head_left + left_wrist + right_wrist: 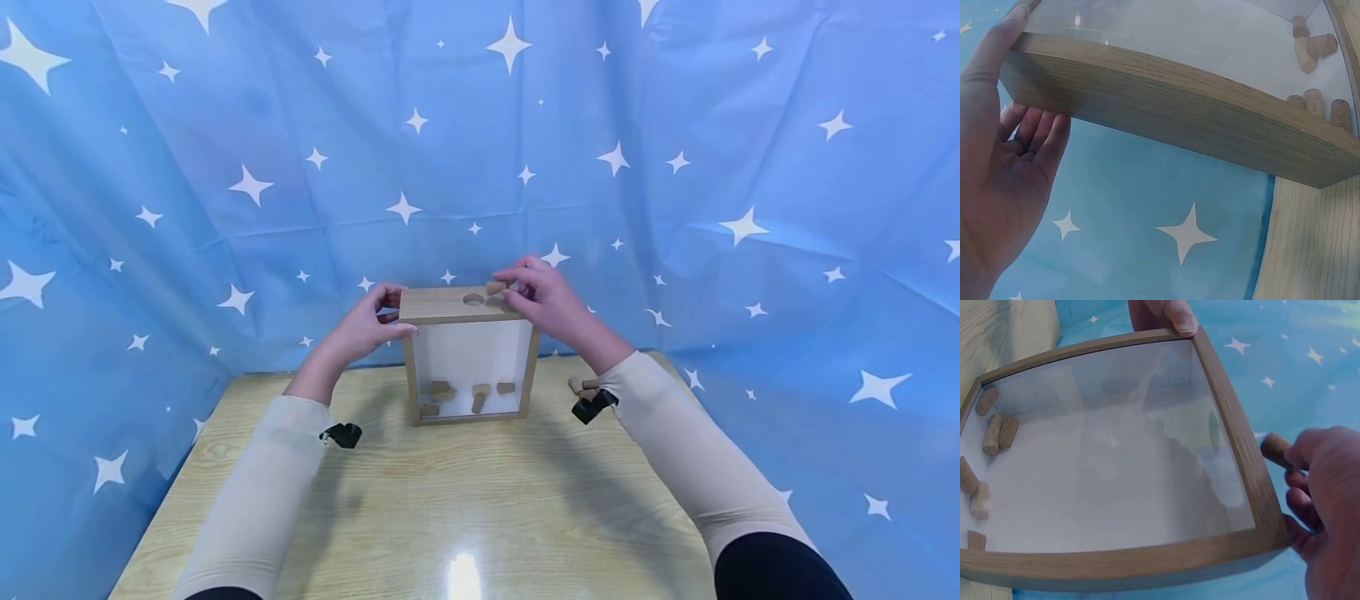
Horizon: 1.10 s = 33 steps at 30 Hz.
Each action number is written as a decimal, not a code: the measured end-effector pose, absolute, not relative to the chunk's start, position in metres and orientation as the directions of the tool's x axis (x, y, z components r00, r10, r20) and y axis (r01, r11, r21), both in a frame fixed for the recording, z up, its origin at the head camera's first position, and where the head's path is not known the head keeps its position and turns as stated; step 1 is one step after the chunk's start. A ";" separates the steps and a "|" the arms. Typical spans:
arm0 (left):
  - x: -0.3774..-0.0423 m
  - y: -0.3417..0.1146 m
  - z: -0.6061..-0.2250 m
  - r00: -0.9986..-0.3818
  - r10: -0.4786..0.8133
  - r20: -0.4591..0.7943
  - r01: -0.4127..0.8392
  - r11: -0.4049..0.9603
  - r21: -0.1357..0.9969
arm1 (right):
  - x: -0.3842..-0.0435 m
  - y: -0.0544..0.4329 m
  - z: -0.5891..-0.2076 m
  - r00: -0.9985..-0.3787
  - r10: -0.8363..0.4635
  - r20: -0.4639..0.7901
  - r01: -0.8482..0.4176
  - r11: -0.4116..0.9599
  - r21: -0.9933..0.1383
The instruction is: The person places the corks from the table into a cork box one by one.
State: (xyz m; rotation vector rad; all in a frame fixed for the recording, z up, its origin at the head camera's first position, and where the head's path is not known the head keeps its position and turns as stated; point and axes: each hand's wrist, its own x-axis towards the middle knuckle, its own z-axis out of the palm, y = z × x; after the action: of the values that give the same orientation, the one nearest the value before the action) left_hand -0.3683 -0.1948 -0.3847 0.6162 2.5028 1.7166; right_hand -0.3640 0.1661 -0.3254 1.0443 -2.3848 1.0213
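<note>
A wooden box point(465, 318) with a clear front and a round hole point(473, 299) in its top stands upright on the table. Several corks point(440, 389) lie inside along its bottom. My left hand point(367, 325) grips the top left corner, thumb at the front edge and fingers round the side; the left wrist view shows those fingers point(1044, 131) against the side panel. Between thumb and fingers, my right hand point(542, 293) pinches a cork point(496, 287) just right of the hole. In the right wrist view that cork point(1275, 450) is beside the box's top edge.
More corks point(587, 388) lie on the wooden table point(450, 483) right of the box, partly hidden by the right wrist. A blue curtain with white stars point(480, 167) hangs close behind the box and table.
</note>
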 end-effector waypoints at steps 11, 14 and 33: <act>-0.369 -0.195 -0.383 -0.919 0.348 0.188 0.302 0.310 0.902 | -0.365 0.154 -0.319 -0.711 -0.493 0.502 -0.703 0.509 -0.496; -0.369 -0.195 -0.383 -0.918 0.349 0.188 0.302 0.307 0.902 | -0.367 0.151 -0.320 -0.723 -0.487 0.490 -0.691 0.512 -0.510; -0.366 -0.194 -0.383 -0.922 0.339 0.187 0.297 0.309 0.903 | -0.374 0.140 -0.321 -0.734 -0.495 0.465 -0.679 0.511 -0.528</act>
State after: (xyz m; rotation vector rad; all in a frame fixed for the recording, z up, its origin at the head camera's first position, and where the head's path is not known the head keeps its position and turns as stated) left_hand -0.3657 -0.1941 -0.3831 0.6109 2.5105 1.7197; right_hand -0.3735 0.1399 -0.3213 0.9930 -2.5004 1.0411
